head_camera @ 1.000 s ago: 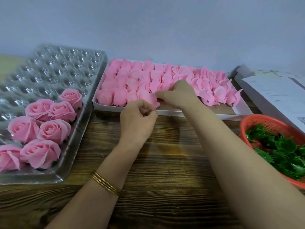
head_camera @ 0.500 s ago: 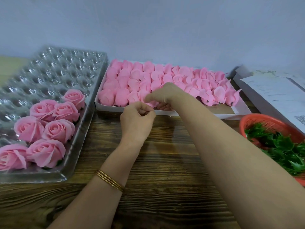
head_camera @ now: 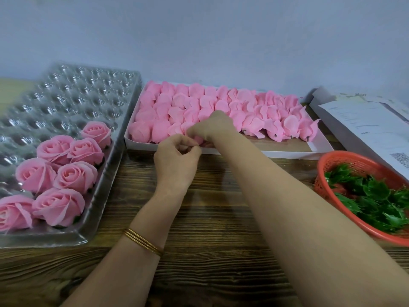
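Tray (head_camera: 77,96): clear plastic, at 9 o'clock, with finished roses (head_camera: 75,176) filling its near cups.
Left hand (head_camera: 174,165): at centre, just short of the box. Its fingers are curled and thumb meets forefinger; whether anything sits between them cannot be told.
Box (head_camera: 276,152): white and shallow, at 12 o'clock, its near right strip bare.
Petals (head_camera: 192,107): pink, packed in rows across the box, overlapping.
Right hand (head_camera: 212,126): over the front row, knuckles up, fingers curled down and pinching petals at the near edge, touching the left fingertips.
Handling: the petals look feather-light, soft and thin, and would likely crease or tear. Best taken near the base with a light pinch, lifting so the neighbours stay put.
Papers (head_camera: 365,125): at 2 o'clock.
Basket (head_camera: 332,158): orange, at 3 to 4 o'clock, holding green leaves (head_camera: 371,196).
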Available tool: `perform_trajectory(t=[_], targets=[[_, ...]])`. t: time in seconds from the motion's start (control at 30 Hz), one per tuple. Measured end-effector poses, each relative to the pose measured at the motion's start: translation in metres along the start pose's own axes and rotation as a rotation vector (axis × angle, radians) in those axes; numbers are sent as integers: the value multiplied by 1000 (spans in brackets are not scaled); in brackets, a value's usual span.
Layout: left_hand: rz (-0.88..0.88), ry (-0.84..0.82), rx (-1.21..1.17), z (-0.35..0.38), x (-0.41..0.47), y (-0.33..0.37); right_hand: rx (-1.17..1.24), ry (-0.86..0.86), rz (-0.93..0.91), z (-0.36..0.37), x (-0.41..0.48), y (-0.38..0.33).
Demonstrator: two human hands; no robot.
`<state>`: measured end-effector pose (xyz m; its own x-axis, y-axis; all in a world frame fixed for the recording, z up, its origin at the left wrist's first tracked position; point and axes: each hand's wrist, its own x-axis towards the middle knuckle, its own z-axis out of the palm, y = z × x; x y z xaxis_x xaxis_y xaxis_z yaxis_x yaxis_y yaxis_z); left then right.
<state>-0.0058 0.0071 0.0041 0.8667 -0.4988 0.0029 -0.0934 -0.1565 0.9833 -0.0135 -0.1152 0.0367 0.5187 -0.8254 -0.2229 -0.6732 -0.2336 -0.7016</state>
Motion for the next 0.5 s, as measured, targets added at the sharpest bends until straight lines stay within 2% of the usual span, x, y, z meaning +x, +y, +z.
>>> perform_trajectory(t=[0.27, 0.5], targets=[[28, 25, -3, -2, 5, -5, 139, -10, 26, -7, -5, 6], [-53, -47, -54, -2, 9, -8, 325, 32, 2, -22, -15, 19]])
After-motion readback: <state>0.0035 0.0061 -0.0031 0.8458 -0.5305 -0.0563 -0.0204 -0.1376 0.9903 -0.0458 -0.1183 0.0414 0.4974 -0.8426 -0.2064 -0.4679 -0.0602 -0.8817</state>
